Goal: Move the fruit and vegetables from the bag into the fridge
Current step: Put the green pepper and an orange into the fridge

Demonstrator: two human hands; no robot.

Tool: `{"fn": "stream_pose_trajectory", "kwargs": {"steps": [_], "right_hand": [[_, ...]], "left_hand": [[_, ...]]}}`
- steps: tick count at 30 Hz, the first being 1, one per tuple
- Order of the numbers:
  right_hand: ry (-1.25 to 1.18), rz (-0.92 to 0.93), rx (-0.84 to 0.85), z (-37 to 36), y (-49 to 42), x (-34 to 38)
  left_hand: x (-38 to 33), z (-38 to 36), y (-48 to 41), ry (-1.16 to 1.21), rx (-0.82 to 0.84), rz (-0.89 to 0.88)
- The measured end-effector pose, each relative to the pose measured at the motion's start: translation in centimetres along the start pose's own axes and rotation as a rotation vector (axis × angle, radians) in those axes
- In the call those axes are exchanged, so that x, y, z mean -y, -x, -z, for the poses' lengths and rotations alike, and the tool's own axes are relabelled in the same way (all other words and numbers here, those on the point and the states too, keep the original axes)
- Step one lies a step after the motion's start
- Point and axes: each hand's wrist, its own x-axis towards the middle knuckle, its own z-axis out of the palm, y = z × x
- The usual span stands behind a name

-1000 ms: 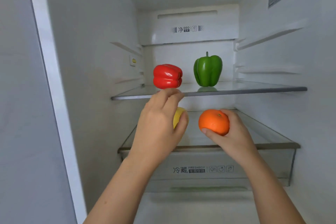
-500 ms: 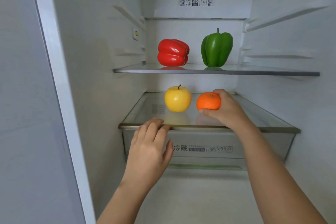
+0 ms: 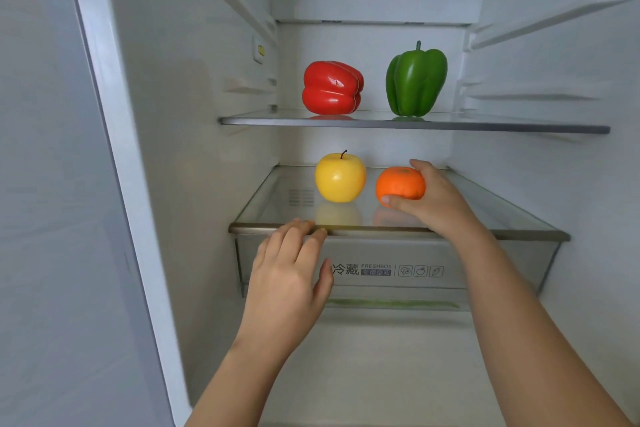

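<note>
Right hand (image 3: pixel 438 199) grip wraps the orange (image 3: pixel 400 183) on the lower glass shelf (image 3: pixel 519 218), just right of the yellow apple (image 3: pixel 340 177). Left hand (image 3: pixel 289 274) is empty w/ a loose, wide grip, fingertips at the near shelf edge. Risk: orange is round & the glass slick, so a careless release could roll it off the near edge or into the apple.

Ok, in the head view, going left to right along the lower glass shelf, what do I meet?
Left hand at the shelf's front edge → yellow apple → orange → right hand gripping that orange. All on or at the lower glass shelf.
</note>
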Motion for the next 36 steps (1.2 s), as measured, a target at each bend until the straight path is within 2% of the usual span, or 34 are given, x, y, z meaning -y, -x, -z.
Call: {"fn": "stream_pose_trajectory", "kwargs": {"steps": [8, 11, 17, 20, 26, 36], "right_hand": [[0.107, 0.128, -0.175, 0.0, 5.1, 1.1], [0.219, 0.209, -0.265, -0.5, 8.4, 1.2], [0.414, 0.231, -0.287, -1.2, 16.3, 1.0], [0.533, 0.177, -0.26, -0.8, 20.6, 0.9], [0.611, 0.043, -0.265, 0.4, 28.3, 0.8], [0.765, -0.163, -0.38, 4.5, 38.6, 0.8]], "left_hand": [[-0.7, 0.4, 1.2, 0.0, -0.013, -0.018], [-1.2, 0.5, 2.4, 0.015, 0.001, -0.041], [-3.1, 0.8, 6.0, 0.127, 0.092, -0.045], [-4.8, 0.8, 7.8, 0.222, 0.144, -0.057], [-8.7, 0.3, 10.5, 0.382, 0.222, -0.108], [-16.9, 2.2, 14.3, 0.611, 0.234, -0.295]]}}
